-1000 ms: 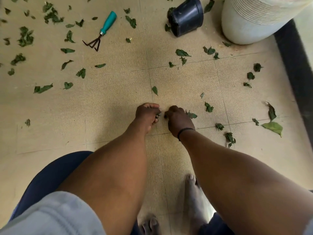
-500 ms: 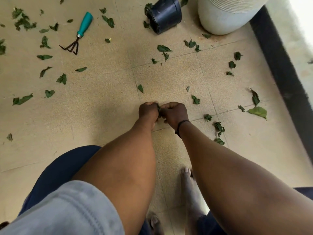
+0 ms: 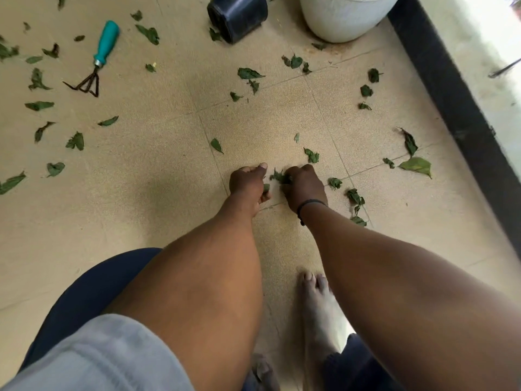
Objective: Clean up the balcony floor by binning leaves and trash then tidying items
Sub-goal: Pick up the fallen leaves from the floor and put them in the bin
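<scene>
Several green leaves lie scattered over the beige tiled floor (image 3: 158, 198). My left hand (image 3: 248, 184) and my right hand (image 3: 303, 186) are down on the floor side by side, both with curled fingers. The right hand grips a crumpled leaf bunch (image 3: 277, 176) that sticks out toward the left hand. A bit of green leaf (image 3: 266, 188) shows in the left hand's curled fingers. Loose leaves lie close by: one (image 3: 216, 145) ahead of the left hand, one (image 3: 311, 155) ahead of the right, more (image 3: 355, 197) to the right.
A teal-handled hand rake (image 3: 98, 59) lies at the far left. A tipped black plastic pot (image 3: 238, 15) and a large white planter (image 3: 344, 18) stand at the far edge. A dark border strip (image 3: 456, 114) runs along the right. My bare foot (image 3: 317, 300) is below my hands.
The camera view has shifted, so the floor items sit lower and further left in view. My hands came together, then parted slightly, with a leaf bunch now visible in the right hand.
</scene>
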